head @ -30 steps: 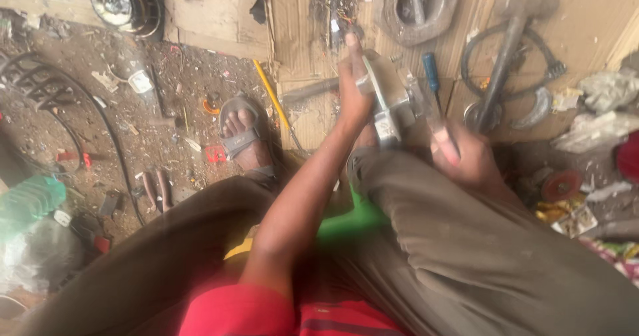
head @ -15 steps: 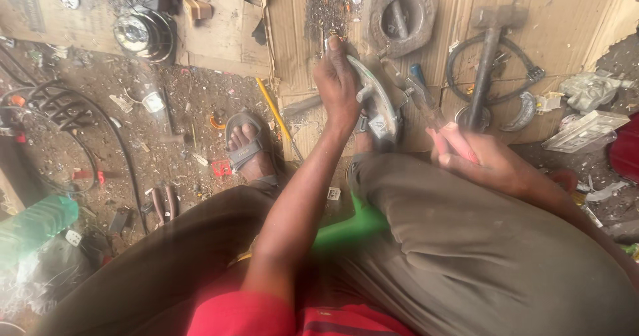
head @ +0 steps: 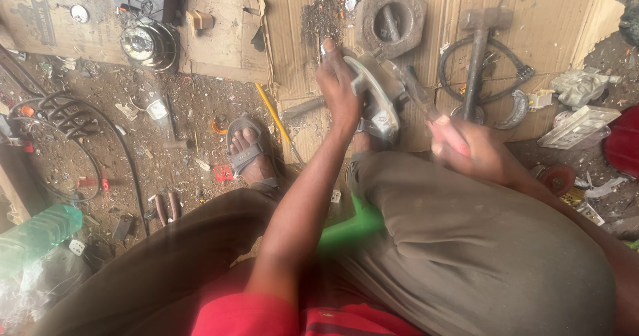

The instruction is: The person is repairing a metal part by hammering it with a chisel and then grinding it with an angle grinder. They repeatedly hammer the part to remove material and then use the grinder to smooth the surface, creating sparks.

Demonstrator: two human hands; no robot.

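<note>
Grey metal part (head: 381,99), red-handled tool (head: 447,133), green stool (head: 351,225), brown cardboard (head: 552,16), grey sandal (head: 247,148).

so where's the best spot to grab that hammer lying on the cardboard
Probably mid-shaft on the hammer: the long handle lies flat on the cardboard, running toward the person, head at the far end. Come from above, fingers closing across the shaft. A black cable loop lies around it, so lift straight up.

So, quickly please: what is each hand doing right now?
Left hand: closed, gripping the grey metal part.
Right hand: closed on the red handle of a screwdriver that points at the part.
</note>
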